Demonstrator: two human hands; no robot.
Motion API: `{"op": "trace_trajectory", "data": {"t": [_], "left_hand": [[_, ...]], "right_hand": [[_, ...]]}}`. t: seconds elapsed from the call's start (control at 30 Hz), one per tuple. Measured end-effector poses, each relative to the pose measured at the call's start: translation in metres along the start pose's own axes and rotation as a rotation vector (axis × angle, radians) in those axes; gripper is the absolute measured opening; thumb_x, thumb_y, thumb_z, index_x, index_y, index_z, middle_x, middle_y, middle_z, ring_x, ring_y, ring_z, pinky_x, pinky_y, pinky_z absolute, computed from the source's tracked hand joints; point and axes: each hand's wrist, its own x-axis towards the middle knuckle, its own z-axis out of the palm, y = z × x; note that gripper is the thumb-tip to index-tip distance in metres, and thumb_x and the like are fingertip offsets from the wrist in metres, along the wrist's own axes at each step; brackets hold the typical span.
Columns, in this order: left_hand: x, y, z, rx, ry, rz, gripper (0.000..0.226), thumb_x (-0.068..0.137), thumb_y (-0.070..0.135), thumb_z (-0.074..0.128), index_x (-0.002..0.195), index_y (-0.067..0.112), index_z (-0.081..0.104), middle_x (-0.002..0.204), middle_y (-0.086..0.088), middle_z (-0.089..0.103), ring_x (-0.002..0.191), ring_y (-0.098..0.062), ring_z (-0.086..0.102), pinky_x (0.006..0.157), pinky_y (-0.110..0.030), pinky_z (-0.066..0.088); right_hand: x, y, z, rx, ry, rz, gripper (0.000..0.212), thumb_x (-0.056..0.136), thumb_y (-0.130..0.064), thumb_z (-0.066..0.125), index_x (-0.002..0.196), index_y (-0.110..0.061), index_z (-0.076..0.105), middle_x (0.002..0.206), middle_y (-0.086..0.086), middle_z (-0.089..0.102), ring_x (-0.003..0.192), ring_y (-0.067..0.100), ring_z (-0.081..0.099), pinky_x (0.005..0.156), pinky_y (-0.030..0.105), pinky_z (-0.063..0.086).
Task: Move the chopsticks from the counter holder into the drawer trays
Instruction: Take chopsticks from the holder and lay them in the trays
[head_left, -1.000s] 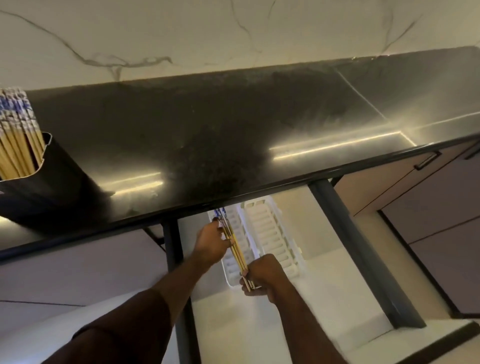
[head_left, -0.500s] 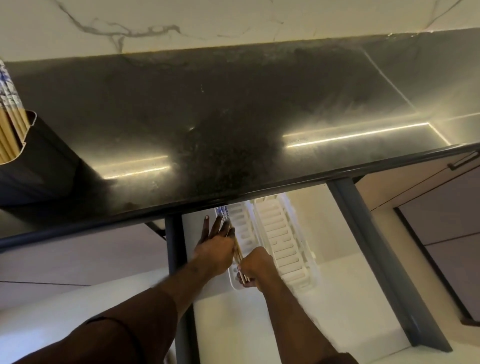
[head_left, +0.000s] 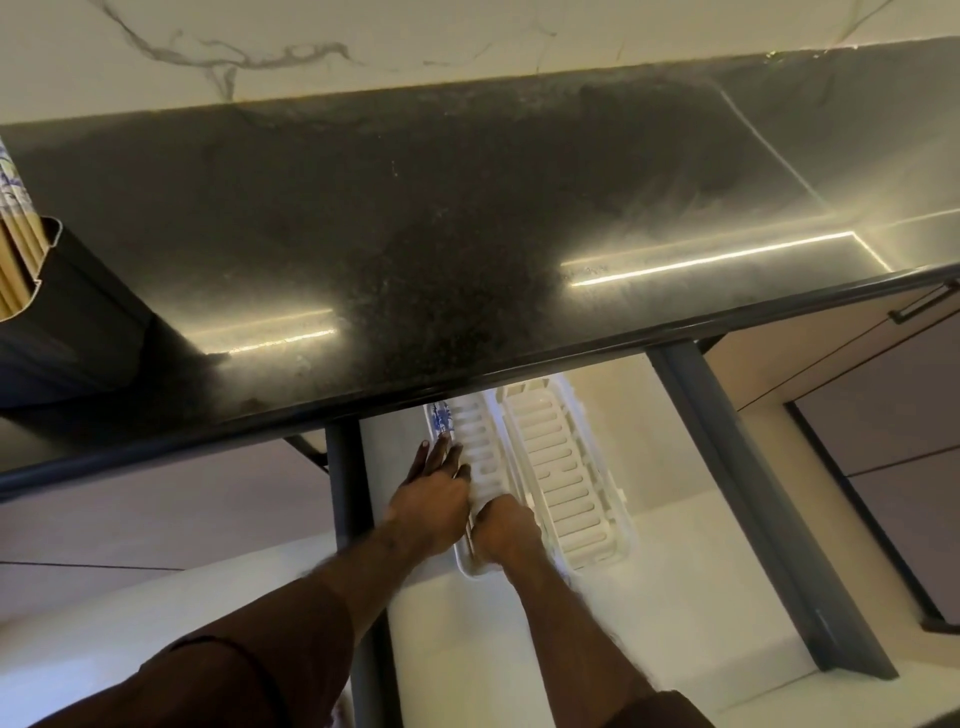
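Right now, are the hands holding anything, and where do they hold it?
The chopsticks lie in the left tray. The left hand presses flat on their middle; the right hand is at their near ends, grip unclear.

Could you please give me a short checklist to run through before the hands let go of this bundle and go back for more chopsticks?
1. Bundle of chopsticks lying along the left tray: ok, patterned ends show at its far end.
2. Left hand flat on the bundle: ok, fingers straight.
3. Right hand grip at the near end: cannot tell, fingers hidden.
4. Right tray free: ok.
5. Chopsticks left in the counter holder: ok, more there.
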Motion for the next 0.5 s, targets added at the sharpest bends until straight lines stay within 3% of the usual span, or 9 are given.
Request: {"op": "trace_trajectory", "data": {"t": [0.13, 0.27, 0.4, 0.5], "left_hand": [[-0.010, 0.003, -0.011, -0.024, 0.033, 0.012, 0.058, 0.100, 0.031, 0.043, 0.152, 0.016, 0.023, 0.162, -0.008, 0.013, 0.150, -0.028, -0.003, 0.116, -0.046, -0.015], [-0.028, 0.005, -0.041, -0.248, 0.172, 0.006, 0.048, 0.099, 0.021, 0.047, 0.146, 0.015, 0.036, 0.155, -0.008, 0.035, 0.143, -0.023, 0.030, 0.119, -0.041, 0.023], [-0.053, -0.002, -0.087, -0.439, 0.362, 0.009, 0.047, 0.099, 0.021, 0.049, 0.145, 0.015, 0.039, 0.154, -0.007, 0.038, 0.143, -0.021, 0.033, 0.116, -0.037, 0.029], [-0.069, -0.016, -0.127, -0.517, 0.534, 0.026, 0.046, 0.097, 0.018, 0.053, 0.141, 0.013, 0.044, 0.146, -0.010, 0.049, 0.134, -0.022, 0.046, 0.109, -0.035, 0.039]], "right_hand": [[-0.016, 0.000, -0.017, 0.129, 0.074, -0.047, 0.029, 0.092, -0.022, 0.056, 0.116, -0.009, 0.066, 0.118, 0.008, 0.068, 0.108, 0.027, 0.064, 0.092, 0.033, 0.051], [-0.040, -0.006, -0.046, 0.222, 0.129, -0.095, 0.030, 0.088, -0.013, 0.061, 0.117, -0.013, 0.068, 0.123, 0.005, 0.066, 0.111, 0.025, 0.062, 0.097, 0.034, 0.050], [-0.070, -0.031, -0.082, 0.303, 0.239, -0.175, 0.030, 0.092, -0.019, 0.062, 0.122, -0.016, 0.065, 0.122, 0.005, 0.067, 0.105, 0.023, 0.064, 0.097, 0.037, 0.052], [-0.095, -0.062, -0.106, 0.305, 0.338, -0.269, 0.030, 0.094, -0.023, 0.060, 0.123, -0.019, 0.064, 0.122, 0.004, 0.067, 0.104, 0.022, 0.064, 0.094, 0.036, 0.053]]}}
